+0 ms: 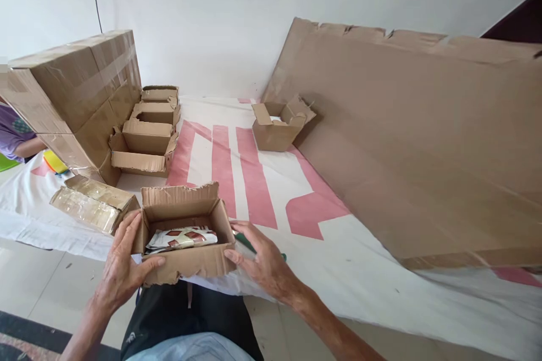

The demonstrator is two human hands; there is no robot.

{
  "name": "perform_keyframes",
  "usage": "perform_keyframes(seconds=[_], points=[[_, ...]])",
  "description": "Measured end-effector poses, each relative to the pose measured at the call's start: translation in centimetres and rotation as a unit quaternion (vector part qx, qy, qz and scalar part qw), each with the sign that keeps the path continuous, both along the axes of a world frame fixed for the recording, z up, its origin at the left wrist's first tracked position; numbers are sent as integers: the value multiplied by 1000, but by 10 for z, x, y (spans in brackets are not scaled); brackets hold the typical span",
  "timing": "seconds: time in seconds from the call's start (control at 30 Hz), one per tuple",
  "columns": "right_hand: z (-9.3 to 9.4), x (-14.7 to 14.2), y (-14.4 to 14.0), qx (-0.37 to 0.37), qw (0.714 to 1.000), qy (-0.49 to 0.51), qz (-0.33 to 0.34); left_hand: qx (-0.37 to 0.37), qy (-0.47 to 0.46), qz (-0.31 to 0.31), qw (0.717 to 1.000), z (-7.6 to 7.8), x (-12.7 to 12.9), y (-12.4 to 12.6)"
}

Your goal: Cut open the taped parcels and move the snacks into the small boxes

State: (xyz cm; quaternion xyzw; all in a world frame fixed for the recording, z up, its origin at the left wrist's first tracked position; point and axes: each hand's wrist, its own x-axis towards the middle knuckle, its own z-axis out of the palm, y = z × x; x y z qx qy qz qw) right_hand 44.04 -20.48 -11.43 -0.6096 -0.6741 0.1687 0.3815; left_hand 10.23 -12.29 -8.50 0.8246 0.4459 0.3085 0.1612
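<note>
Small open cardboard box (pixel 183 231), upright, holding printed packets (pixel 181 238).

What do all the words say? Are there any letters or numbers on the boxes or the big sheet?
No text reads as a word here.
White sheet: big pink shapes, like parts of large letters, cut off, not readable.
Packets in the small open box held by the left hand and right hand: red and white print, too small to read.
Cardboard boxes: no print seen.
</note>
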Motion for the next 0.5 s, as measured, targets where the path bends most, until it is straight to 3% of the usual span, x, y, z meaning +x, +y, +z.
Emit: perform_keyframes(seconds=[0.1,0.17,0.23,0.33,0.4,0.5], points=[[28,4,12,86,989,-124,-10,-6,-1,-8,1000,-7,5,-6],[52,-3,23,101,975,-190,51,8,10,1,1000,-10,7,-6],[74,-16,37,51,962,-230,137,22,21,12,999,-10,8,-6],[94,-36,60,-102,934,-251,232,23,38,30,999,-8,11,-9],[98,-41,76,-187,909,-246,278,22,46,38,998,-6,12,-13],[96,-39,92,-241,885,-247,314,7,43,37,998,-8,14,-19]])
